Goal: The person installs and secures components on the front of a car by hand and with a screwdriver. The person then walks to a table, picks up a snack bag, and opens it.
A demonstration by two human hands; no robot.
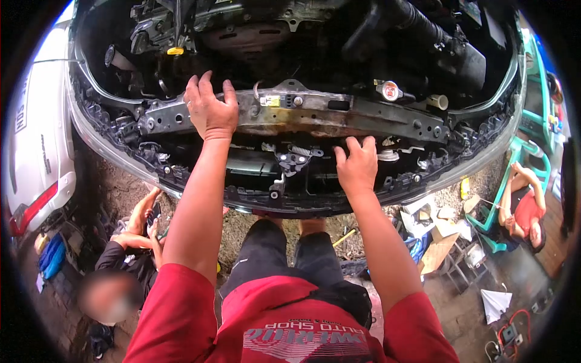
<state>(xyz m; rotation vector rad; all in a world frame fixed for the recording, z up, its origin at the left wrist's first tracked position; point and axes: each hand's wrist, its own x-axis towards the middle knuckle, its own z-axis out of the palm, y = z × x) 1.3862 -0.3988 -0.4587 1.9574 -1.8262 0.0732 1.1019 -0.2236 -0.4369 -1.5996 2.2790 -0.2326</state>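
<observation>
My left hand (210,109) lies on the left part of a worn metal radiator support bar (327,115) across the front of a car's open engine bay. Its fingers are spread, with the tips past the bar's far edge. My right hand (358,164) is at the bar's near edge, right of the middle, fingers apart and slightly bent. Whether its fingertips touch the bar I cannot tell. Neither hand shows a held object. Between them, below the bar, sits a hood latch (295,160) with a spring. A radiator cap (390,91) shows behind the bar.
A yellow dipstick handle (175,51) and an air intake hose (417,21) are deeper in the engine bay. The black front frame (275,202) curves before my legs. A white car (39,127) stands left. People sit at lower left and right; a green chair (514,175) is right.
</observation>
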